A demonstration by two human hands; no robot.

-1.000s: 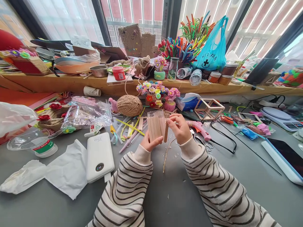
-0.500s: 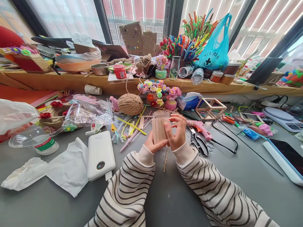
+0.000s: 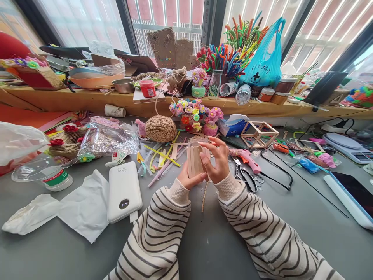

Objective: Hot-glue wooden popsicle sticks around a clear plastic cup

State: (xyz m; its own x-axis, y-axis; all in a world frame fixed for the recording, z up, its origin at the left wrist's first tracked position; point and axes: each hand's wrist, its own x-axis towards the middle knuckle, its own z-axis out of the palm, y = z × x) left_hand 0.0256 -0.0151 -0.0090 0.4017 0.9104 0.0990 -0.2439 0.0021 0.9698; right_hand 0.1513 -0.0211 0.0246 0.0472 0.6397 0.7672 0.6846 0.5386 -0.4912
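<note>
Both my hands hold a small upright piece made of wooden craft sticks (image 3: 196, 157) set side by side, just above the grey table. My left hand (image 3: 189, 179) grips its lower left edge with the thumb across the front. My right hand (image 3: 217, 161) wraps the right side, its fingertips pressing on the front sticks. A length of jute string (image 3: 204, 195) hangs down from the piece onto the table. The ball of jute twine (image 3: 161, 128) lies behind it.
A white power bank (image 3: 124, 192) and crumpled paper (image 3: 84, 206) lie at the left. Scissors (image 3: 244, 175), a pink glue gun (image 3: 247, 157) and a black cable (image 3: 276, 171) lie at the right, a stick cube frame (image 3: 258, 134) behind. Loose sticks and pipe-cleaner flowers crowd the middle.
My right hand brought the single stick against the piece's right side and closed over it. The piece shifted slightly right and nearer to me.
</note>
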